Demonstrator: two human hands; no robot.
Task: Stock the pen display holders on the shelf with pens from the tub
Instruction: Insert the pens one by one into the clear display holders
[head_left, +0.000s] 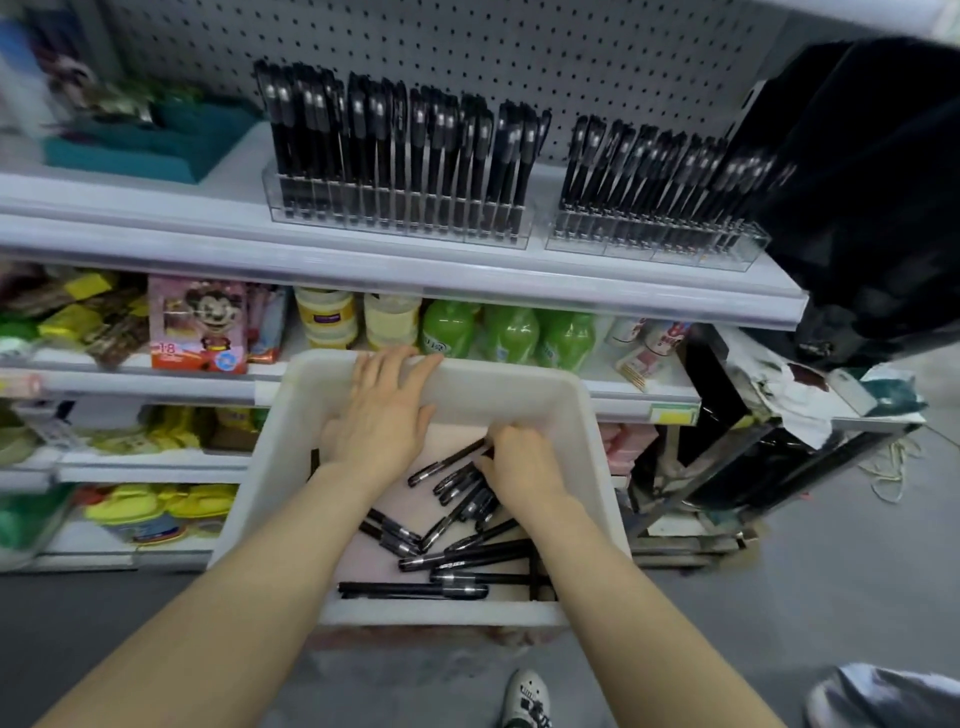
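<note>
Black pens (457, 561) lie loose on the floor of the white plastic tub (589, 415). They're slim capped sticks with silver bands, axes every which way! Those by the near wall run along it; others slant toward the far right corner. The tub is smooth-walled with rounded corners and sits in front of the shelving.

Right hand (519, 462) is down at the far right of the floor, fingers curled round a bundle (460, 480) of pens slanting near-left to far-right. Left hand (384, 415) lies flat against the far wall, fingers straight, tips over the rim.

Up on the white shelf (156, 244), a clear slotted holder (400, 221) stands packed with upright pens. A second holder (654, 244) stands beside it toward the right end, with pegboard (467, 47) behind.
</note>
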